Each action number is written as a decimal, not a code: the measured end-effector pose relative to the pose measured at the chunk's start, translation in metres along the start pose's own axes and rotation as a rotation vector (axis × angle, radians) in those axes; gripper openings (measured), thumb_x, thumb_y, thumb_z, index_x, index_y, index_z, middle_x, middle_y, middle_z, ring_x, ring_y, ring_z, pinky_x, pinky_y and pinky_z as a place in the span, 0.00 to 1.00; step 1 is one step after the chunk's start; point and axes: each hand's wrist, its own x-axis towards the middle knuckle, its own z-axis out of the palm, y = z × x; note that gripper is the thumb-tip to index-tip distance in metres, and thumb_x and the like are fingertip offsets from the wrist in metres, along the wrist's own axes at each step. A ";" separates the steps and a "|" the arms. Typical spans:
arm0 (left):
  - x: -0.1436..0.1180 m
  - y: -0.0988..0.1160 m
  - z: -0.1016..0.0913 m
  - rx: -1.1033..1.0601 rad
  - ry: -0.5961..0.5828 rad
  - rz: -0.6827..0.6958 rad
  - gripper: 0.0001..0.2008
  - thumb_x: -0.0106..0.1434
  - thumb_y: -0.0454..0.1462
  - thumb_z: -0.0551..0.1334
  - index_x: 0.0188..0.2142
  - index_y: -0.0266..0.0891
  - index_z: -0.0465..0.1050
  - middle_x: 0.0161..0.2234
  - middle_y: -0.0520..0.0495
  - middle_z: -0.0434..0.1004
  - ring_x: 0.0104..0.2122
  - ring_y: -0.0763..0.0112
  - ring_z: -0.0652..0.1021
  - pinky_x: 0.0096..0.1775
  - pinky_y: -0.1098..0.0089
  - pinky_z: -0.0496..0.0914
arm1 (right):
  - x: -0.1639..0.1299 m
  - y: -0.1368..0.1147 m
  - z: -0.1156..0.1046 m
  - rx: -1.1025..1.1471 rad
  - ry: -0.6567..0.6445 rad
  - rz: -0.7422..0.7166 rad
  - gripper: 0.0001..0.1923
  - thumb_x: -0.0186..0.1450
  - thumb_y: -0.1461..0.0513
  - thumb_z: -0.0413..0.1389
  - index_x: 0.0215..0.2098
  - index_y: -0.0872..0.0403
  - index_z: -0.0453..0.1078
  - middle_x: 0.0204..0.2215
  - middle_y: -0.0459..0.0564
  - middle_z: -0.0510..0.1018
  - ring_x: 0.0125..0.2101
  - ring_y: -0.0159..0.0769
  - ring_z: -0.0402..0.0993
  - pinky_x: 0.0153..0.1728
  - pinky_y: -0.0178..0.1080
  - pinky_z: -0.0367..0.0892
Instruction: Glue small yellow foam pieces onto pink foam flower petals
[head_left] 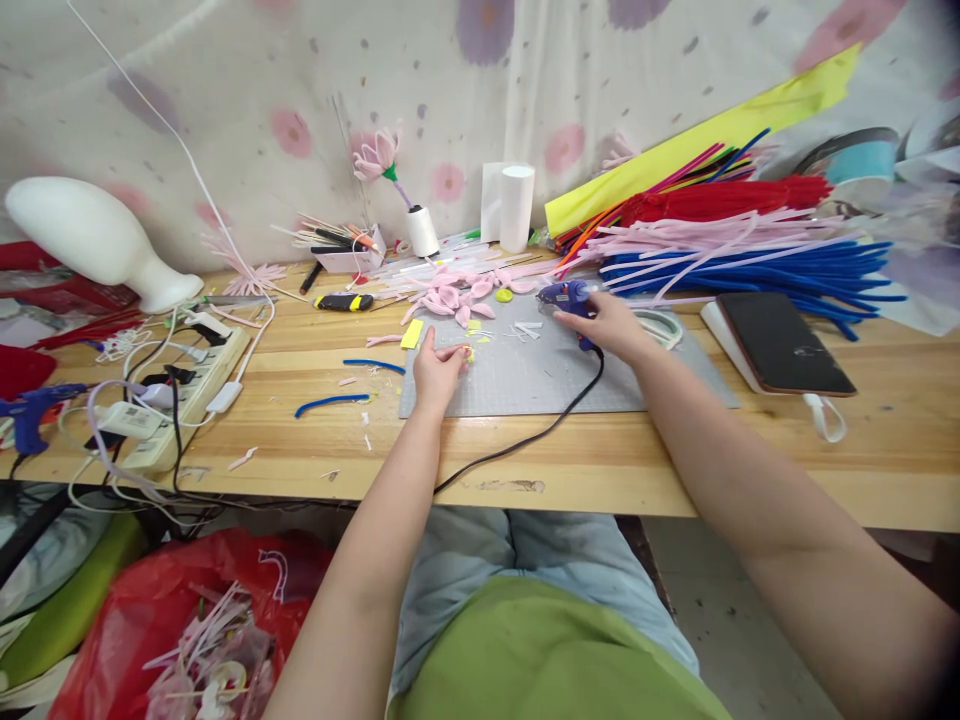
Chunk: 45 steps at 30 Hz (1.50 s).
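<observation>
Fingers (459, 352) of left hand (437, 372) are pinching a small yellow piece (468, 353) down on the grey mat (525, 375) to steady it, while right hand (611, 325) is wrapping closed around the blue glue gun (566, 294), nozzle pointing left toward the pink petals (457, 298) on the worktop (750, 450).

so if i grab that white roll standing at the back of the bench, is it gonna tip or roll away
The white roll stands upright and looks tall for its narrow base, so a sideways nudge would probably tip it. Once down, its round shape would likely let it roll, though the pink petals and the sticks scattered in front may stop it. It looks like rolled sheet, so probably light.
</observation>
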 end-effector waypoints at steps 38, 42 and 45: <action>-0.002 -0.002 0.001 0.143 -0.060 0.101 0.39 0.56 0.30 0.62 0.64 0.39 0.47 0.38 0.45 0.80 0.34 0.73 0.79 0.34 0.74 0.72 | -0.038 -0.054 0.025 0.373 -0.453 0.028 0.22 0.53 0.44 0.58 0.19 0.54 0.65 0.11 0.42 0.63 0.15 0.26 0.57 0.18 0.33 0.55; -0.003 0.001 0.001 0.130 -0.052 0.079 0.40 0.55 0.30 0.63 0.64 0.39 0.47 0.38 0.44 0.80 0.34 0.72 0.79 0.34 0.75 0.72 | -0.039 -0.055 0.025 0.371 -0.464 0.023 0.22 0.53 0.44 0.58 0.19 0.54 0.65 0.11 0.42 0.63 0.15 0.26 0.57 0.18 0.34 0.55; -0.004 0.002 0.002 0.131 -0.045 0.079 0.40 0.55 0.31 0.63 0.64 0.38 0.47 0.39 0.43 0.80 0.34 0.71 0.79 0.34 0.73 0.73 | -0.038 -0.054 0.026 0.358 -0.466 0.030 0.23 0.53 0.44 0.58 0.20 0.55 0.65 0.11 0.42 0.63 0.15 0.25 0.57 0.18 0.33 0.55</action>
